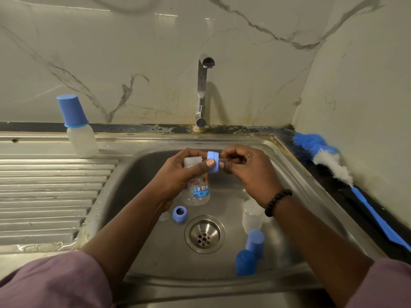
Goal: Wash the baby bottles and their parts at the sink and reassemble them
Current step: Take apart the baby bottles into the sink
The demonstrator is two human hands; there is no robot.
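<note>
Over the sink basin [155, 258] my left hand [182, 174] grips a clear baby bottle [196, 193] with a blue bus print, its threaded neck uncapped. The left thumb presses against a blue collar ring [213, 162] held beside that neck. My right hand [246, 172] pinches a clear nipple [222, 163] that pokes out of the ring. A second blue ring [179, 214], a clear bottle [252, 215] and two blue caps [255, 240] [245, 262] lie in the basin. An assembled bottle with a blue cap [77, 127] stands on the drainboard.
The faucet [202, 92] rises behind my hands, with no water running. The drain [204, 234] sits mid-basin. A blue and white bottle brush [329, 161] lies along the right counter edge. The ribbed drainboard [49, 196] stretches to the left.
</note>
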